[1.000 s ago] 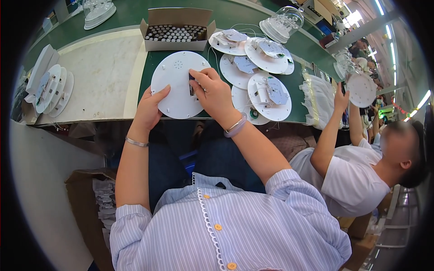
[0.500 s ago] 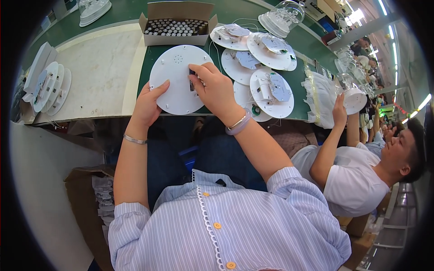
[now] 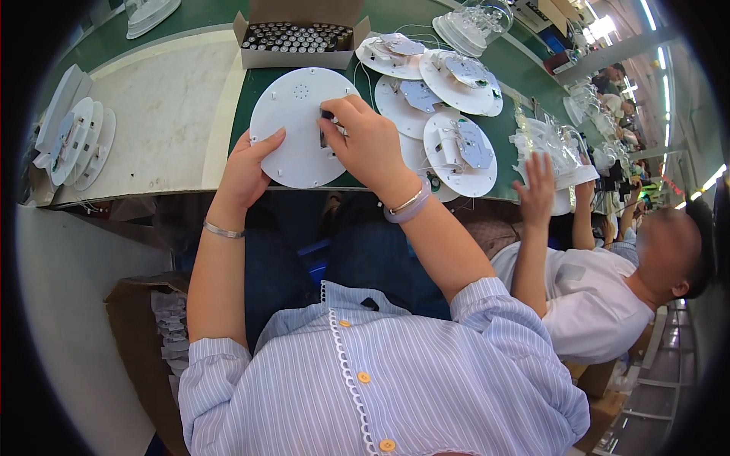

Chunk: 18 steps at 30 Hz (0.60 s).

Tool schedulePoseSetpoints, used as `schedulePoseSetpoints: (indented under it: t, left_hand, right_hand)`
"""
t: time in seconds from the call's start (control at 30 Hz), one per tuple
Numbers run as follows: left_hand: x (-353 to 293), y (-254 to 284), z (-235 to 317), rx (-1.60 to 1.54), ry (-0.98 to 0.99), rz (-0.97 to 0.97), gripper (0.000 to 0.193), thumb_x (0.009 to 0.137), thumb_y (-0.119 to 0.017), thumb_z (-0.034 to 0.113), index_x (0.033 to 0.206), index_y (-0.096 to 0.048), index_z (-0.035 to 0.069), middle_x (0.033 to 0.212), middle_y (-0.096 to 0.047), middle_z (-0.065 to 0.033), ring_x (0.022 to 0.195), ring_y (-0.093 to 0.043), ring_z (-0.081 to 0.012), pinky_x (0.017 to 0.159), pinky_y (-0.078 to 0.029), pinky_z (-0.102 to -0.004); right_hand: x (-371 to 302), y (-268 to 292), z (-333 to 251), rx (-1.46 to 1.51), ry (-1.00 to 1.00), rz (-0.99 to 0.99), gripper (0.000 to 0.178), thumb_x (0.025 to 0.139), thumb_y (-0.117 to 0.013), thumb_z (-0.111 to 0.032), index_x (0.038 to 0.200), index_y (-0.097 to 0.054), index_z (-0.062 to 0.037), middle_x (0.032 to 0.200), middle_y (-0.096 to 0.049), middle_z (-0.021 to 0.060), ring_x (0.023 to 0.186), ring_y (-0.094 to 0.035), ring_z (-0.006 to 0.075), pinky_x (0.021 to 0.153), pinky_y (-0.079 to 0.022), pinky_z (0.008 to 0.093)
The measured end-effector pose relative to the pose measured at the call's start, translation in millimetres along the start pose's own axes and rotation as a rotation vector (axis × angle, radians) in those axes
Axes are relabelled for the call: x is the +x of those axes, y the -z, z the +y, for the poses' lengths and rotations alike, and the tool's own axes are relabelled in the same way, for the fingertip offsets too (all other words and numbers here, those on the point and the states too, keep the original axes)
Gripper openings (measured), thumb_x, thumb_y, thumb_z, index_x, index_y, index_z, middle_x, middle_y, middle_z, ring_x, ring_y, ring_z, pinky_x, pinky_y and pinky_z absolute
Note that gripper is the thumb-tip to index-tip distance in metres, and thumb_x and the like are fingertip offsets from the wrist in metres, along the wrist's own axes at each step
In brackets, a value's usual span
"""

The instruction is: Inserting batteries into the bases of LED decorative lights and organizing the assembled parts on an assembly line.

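Note:
A round white plate (image 3: 293, 95) with small pegs and a cluster of tiny holes is held up at the table's near edge. My left hand (image 3: 247, 169) grips its left side, thumb on top. Over the plate's right half, my right hand (image 3: 370, 144) pinches a small dark battery (image 3: 327, 115) at a narrow dark slot (image 3: 323, 139). The fingers partly cover the slot, so what lies inside is mostly hidden. Just beyond the plate stands an open cardboard box (image 3: 293, 59) full of upright batteries.
Several white discs with circuit boards (image 3: 460, 156) and thin wires lie piled to the right. More discs (image 3: 95, 144) stand on edge at far left. Clear domed parts (image 3: 475, 29) sit at the back. A co-worker's raised hand (image 3: 537, 186) is at right, near clear plastic wrapping.
My right fingertips have shifted slightly at the slot, and the dark battery end shows more. The co-worker has moved a white round part away and now holds a hand raised.

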State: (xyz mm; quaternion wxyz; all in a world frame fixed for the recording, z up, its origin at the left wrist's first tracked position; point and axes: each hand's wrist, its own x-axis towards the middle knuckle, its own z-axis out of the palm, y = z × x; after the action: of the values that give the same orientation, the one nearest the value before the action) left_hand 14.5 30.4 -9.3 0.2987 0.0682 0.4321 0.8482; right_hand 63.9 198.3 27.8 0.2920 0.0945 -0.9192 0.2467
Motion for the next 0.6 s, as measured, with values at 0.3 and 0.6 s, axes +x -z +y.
schedulePoseSetpoints:
  t: [0.3,0.6]
  left_hand:
    - [0,-1,0,-0.008,-0.005,0.013,0.037,0.082,-0.053,0.011,0.116,-0.043,0.0,0.109,-0.053,-0.0108,0.098,-0.053,-0.0202,0.083,-0.044,-0.0325]
    - [0,1,1,0.008,-0.003,-0.007,0.037,0.082,-0.054,0.011,0.116,-0.043,0.0,0.11,-0.053,-0.0106,0.098,-0.053,-0.0202,0.083,-0.045,-0.0321]
  right_hand:
    - [-7,-4,1,0.077,-0.102,-0.052,0.017,0.076,-0.059,-0.012,0.092,-0.058,-0.0069,0.08,-0.058,0.0086,0.064,-0.059,0.0233,0.055,-0.047,0.0293]
    - [-16,-13,-3,-0.043,-0.059,0.062,0.025,0.077,-0.059,-0.013,0.1,-0.059,-0.0077,0.078,-0.058,0.006,0.058,-0.057,0.022,0.051,-0.046,0.0289]
